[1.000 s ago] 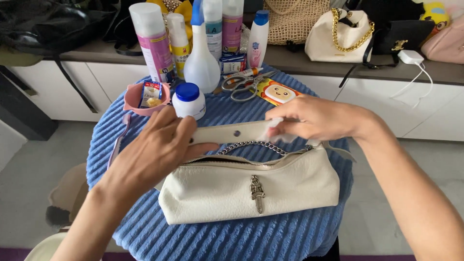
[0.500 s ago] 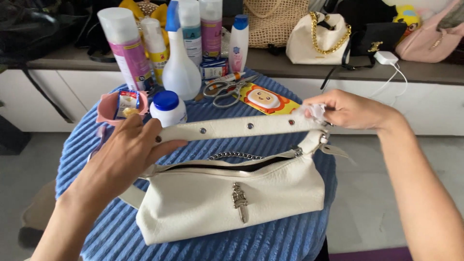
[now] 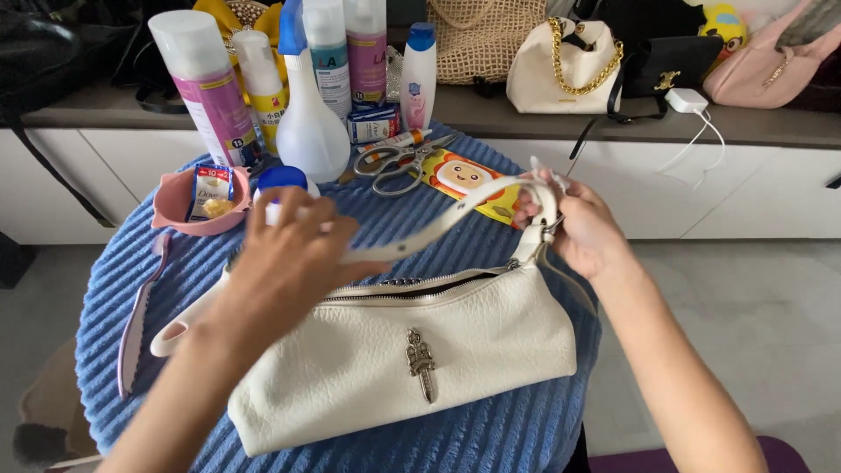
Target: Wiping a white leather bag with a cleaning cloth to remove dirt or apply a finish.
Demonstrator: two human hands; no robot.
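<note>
The cream leather handbag [image 3: 394,359] lies on the round blue table [image 3: 526,429], nearer the front edge than a second ago, with bare cloth only ahead of it and at its left. Its strap [image 3: 438,229] now arches up instead of lying flat. Behind the bag, the left hand [image 3: 285,258] grips the strap's middle, fingers curled, and the right hand [image 3: 583,228] pinches its buckle end, while bottles crowd the far rim.
</note>
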